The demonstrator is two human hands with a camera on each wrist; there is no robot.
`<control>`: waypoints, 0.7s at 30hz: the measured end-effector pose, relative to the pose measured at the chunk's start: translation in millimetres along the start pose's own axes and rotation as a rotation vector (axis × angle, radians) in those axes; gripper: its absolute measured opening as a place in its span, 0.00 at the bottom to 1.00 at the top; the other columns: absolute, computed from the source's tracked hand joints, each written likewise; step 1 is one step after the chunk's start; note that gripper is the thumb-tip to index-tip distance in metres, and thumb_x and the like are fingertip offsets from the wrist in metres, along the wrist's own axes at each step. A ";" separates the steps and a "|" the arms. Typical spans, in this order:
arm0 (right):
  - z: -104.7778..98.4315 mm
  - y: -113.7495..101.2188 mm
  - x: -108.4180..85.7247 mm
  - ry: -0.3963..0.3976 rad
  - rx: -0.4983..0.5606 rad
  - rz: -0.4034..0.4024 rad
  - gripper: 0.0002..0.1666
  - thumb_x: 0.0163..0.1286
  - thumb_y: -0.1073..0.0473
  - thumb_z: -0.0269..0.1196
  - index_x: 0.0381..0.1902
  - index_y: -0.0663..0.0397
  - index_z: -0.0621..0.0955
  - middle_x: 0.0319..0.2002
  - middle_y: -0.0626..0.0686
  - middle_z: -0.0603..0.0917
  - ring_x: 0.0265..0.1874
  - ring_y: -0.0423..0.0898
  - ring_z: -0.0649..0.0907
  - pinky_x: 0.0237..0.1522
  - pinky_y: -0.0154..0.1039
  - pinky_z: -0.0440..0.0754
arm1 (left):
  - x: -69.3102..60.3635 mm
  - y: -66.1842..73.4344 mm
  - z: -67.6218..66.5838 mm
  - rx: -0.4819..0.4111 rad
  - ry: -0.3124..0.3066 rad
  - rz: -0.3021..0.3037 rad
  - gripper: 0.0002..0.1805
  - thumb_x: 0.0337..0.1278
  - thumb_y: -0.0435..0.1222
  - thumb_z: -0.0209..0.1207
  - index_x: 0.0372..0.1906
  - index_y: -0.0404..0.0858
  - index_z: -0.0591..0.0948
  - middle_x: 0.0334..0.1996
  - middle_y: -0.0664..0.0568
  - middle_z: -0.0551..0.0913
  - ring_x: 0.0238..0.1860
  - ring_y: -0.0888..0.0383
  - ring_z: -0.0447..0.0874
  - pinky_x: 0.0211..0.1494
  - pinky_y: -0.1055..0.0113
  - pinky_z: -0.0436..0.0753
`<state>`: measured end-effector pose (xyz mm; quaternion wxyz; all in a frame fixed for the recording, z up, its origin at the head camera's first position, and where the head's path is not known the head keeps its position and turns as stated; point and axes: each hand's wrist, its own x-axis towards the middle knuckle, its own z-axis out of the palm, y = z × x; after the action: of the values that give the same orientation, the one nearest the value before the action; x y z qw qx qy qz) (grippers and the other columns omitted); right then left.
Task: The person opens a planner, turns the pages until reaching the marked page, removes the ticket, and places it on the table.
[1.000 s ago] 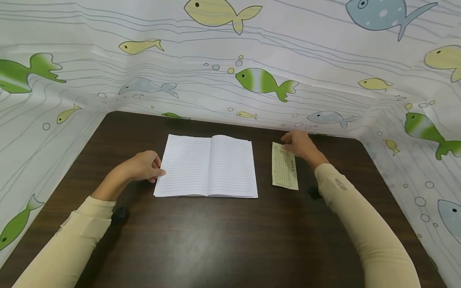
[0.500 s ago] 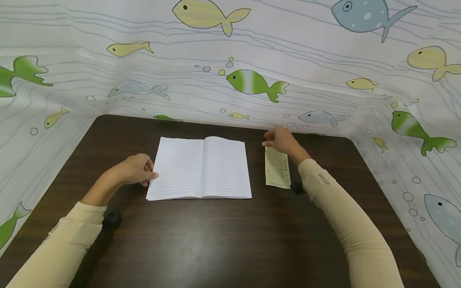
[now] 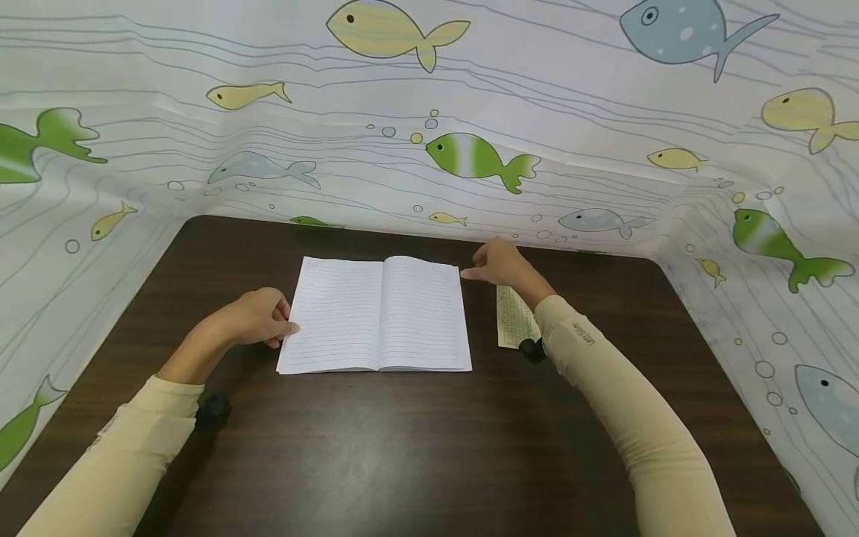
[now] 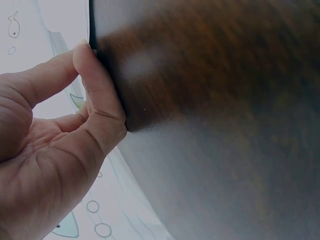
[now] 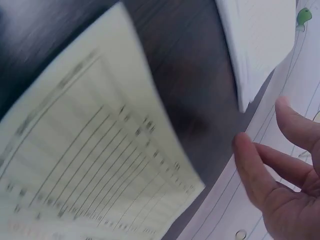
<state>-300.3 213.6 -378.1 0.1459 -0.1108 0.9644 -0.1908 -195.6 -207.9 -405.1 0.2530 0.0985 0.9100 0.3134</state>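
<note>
An open notebook (image 3: 382, 313) with ruled white pages lies flat on the dark wooden table. My left hand (image 3: 258, 317) pinches its left edge, thumb on top of the page; in the left wrist view the thumb and fingers (image 4: 95, 75) meet at the paper's edge. Near the notebook's upper right corner is my right hand (image 3: 499, 265), thumb and fingers apart with nothing between them, as the right wrist view confirms. A pale yellow printed slip (image 3: 513, 321) lies right of the notebook, its upper part hidden under the right hand and wrist.
The dark table (image 3: 376, 447) runs back to a white fish-printed sheet (image 3: 376, 171) that stands along its back and both sides. Black devices show at the left wrist (image 3: 213, 410) and right wrist (image 3: 532, 350).
My right hand has moved left from the yellow slip's top towards the notebook's upper right corner. The left hand stays on the notebook's left edge. The head view has shifted slightly.
</note>
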 end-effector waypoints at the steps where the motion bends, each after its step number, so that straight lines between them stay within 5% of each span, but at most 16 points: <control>1: 1.2 -2.8 0.7 -0.005 -0.012 -0.003 0.35 0.76 0.50 0.70 0.68 0.74 0.79 0.63 0.69 0.85 0.64 0.64 0.85 0.67 0.56 0.84 | 0.1 0.3 -0.1 0.001 -0.003 -0.002 0.16 0.75 0.32 0.62 0.49 0.20 0.72 0.39 0.35 0.84 0.34 0.53 0.89 0.43 0.57 0.88; 10: 17.6 -27.2 8.3 -0.024 -0.072 0.029 0.34 0.75 0.47 0.72 0.63 0.73 0.83 0.57 0.66 0.89 0.57 0.59 0.89 0.63 0.54 0.87 | 0.6 0.9 1.6 0.014 -0.006 0.003 0.17 0.75 0.32 0.62 0.50 0.20 0.73 0.37 0.36 0.84 0.33 0.53 0.88 0.41 0.59 0.87; 18: 28.9 -35.7 12.8 0.037 -0.038 0.084 0.28 0.72 0.46 0.74 0.45 0.71 0.86 0.37 0.64 0.93 0.38 0.55 0.90 0.47 0.47 0.88 | 0.4 0.7 1.3 0.013 0.001 -0.008 0.17 0.75 0.32 0.62 0.50 0.20 0.73 0.37 0.36 0.83 0.33 0.53 0.88 0.41 0.59 0.86; 21: 32.7 -34.4 13.8 0.068 -0.030 0.102 0.28 0.69 0.47 0.77 0.45 0.71 0.86 0.36 0.63 0.92 0.33 0.52 0.88 0.42 0.45 0.87 | 1.6 1.5 1.4 0.010 0.002 -0.006 0.17 0.74 0.32 0.62 0.50 0.20 0.73 0.37 0.36 0.83 0.33 0.53 0.88 0.40 0.59 0.87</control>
<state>-297.1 167.8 -396.5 0.1211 -0.0569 0.9759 -0.1722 -196.2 -205.5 -405.8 0.2525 0.0968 0.9120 0.3084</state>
